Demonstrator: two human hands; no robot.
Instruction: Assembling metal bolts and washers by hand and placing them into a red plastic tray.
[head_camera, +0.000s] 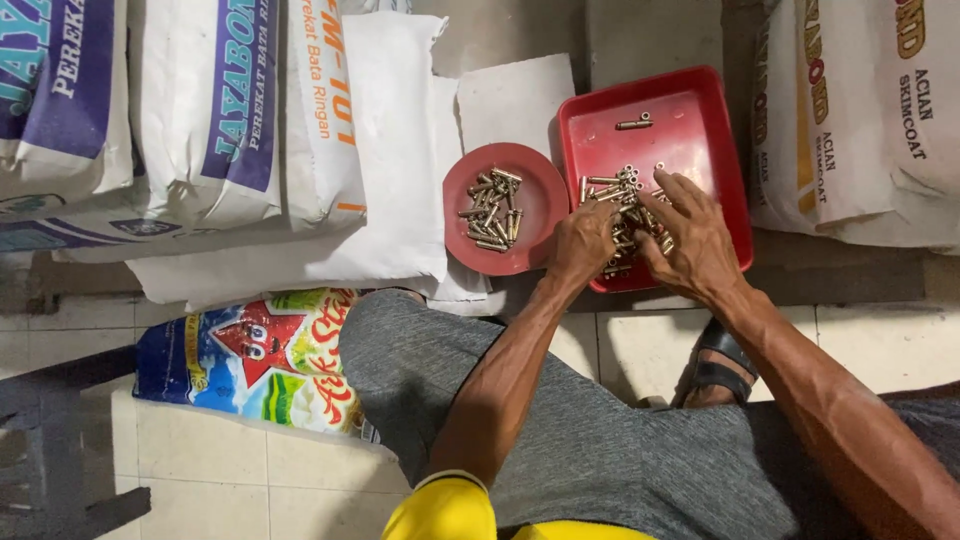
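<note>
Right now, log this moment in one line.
left hand: on bolts | right hand: on bolts | red tray | round dish: bolts

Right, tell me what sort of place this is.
Probably a building-supply shop or storeroom. Big sacks of powdered building material are stacked on the tiled floor, and both hands, left and right, sort metal bolts in a red tray beside a round red dish.

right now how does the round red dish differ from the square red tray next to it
The round red dish is a shallow circle; the square red tray is larger, with raised straight walls. The dish holds a small heap of metal bolts with no hand on it; the tray holds a bigger scatter of bolts, where the left hand and right hand rest. Both are red and hold the same brass-coloured hardware.
</note>
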